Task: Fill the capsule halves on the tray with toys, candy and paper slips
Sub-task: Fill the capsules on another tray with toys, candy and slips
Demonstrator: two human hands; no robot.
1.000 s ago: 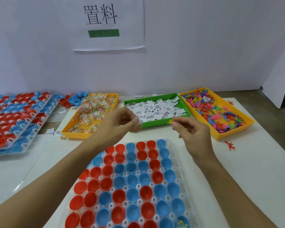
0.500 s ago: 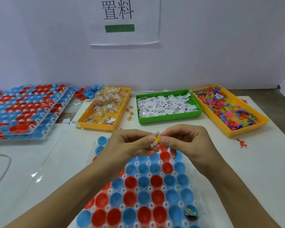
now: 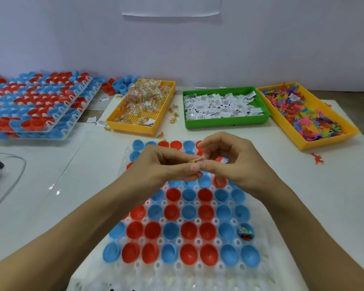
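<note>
Bare hands (image 3: 198, 164) meeting over tray (image 3: 267, 267)

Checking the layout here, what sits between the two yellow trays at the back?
The green tray of paper slips sits between the candy tray and the toy tray, in the head view.

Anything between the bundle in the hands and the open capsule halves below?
Nothing visible. Both hands, left hand and right hand, pinch the small items directly above the tray; the capsule halves beneath sit uncovered.
</note>
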